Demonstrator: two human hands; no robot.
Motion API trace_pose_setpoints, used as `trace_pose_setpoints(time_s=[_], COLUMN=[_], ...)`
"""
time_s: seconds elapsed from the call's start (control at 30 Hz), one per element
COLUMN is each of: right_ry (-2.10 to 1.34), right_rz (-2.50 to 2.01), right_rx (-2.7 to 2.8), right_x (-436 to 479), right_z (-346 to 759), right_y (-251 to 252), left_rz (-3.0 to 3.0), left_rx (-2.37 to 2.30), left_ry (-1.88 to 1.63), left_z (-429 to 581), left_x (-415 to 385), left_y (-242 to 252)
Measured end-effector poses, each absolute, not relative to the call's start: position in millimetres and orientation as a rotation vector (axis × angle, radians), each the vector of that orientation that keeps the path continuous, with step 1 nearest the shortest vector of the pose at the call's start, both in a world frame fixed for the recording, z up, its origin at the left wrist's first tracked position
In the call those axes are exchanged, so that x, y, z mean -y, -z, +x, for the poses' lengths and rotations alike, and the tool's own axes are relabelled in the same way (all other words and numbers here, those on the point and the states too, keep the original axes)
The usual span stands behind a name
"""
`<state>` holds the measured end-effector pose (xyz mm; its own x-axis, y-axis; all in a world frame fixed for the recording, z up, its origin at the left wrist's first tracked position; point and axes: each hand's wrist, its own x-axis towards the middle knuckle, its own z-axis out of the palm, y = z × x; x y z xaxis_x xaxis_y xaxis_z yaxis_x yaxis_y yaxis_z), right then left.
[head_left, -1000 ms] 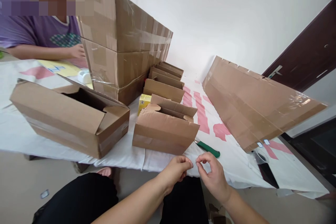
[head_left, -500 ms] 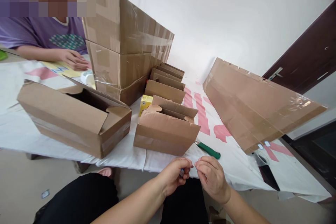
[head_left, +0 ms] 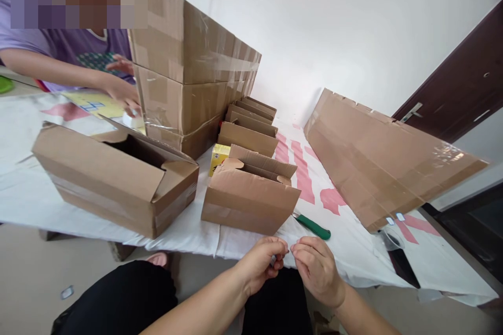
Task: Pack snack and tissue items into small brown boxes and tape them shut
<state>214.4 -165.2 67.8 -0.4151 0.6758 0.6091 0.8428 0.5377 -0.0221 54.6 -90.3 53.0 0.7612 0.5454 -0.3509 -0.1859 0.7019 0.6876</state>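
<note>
Close together over my lap, at the table's front edge, my left hand (head_left: 264,264) and my right hand (head_left: 317,272) pinch with their fingertips nearly touching. Something tiny and dark shows at the fingertips, too small to name. A small greyish-blue bit also peeks out between the curled fingers of my left hand. Beyond my hands lies a knife-like tool with a green handle (head_left: 313,226), its front end reaching toward an open cardboard box (head_left: 247,203). Left of that box stands a larger cardboard box (head_left: 113,183) with its flaps partly raised.
Stacked taped cartons (head_left: 161,63) rise at the back left. A row of open boxes (head_left: 247,138) and a yellow box (head_left: 219,158) stand beside them. A large cardboard piece (head_left: 385,157) leans at right, near a clear cup (head_left: 391,238). Across the table a co-worker's hand (head_left: 126,95) reaches down.
My hands stay almost in place, still pinching. The co-worker's hands have moved apart, one reaching to the white roll-like item by the cartons. The view has shifted slightly.
</note>
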Motion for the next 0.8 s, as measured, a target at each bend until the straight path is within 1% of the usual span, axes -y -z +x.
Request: trace_pose_setpoints(time_s=[0.1,0.3,0.4,0.5,0.6,0.8], right_ry=[0.257,-0.283,-0.482,-0.636,-0.650,-0.473], right_rz=[-1.244,-1.487,-1.601,-1.623,-1.643,-1.784], right_rx=[2.147,1.831,1.672,1.555,1.523,1.711], right_x=[164.5,162.4,159.9,155.8,151.3,147.6], right_z=[208.8,202.6,204.2,204.4,204.3,208.4], right_y=[-71.5,-71.7,-67.4,-63.9,-60.7,-53.6], left_rz=[0.682,0.752,0.893,0.981,0.986,1.042], left_rx=[-0.572,-0.598,-0.613,-0.657,-0.707,-0.771], left_ry=[-0.460,-0.593,-0.693,-0.745,-0.730,-0.758], left_z=[54.3,56.4,59.0,61.7,64.2,62.8], left_x=[89.6,90.9,93.3,93.6,89.7,77.9], left_y=[-53.0,-51.0,-49.8,-46.7,-40.7,-33.9])
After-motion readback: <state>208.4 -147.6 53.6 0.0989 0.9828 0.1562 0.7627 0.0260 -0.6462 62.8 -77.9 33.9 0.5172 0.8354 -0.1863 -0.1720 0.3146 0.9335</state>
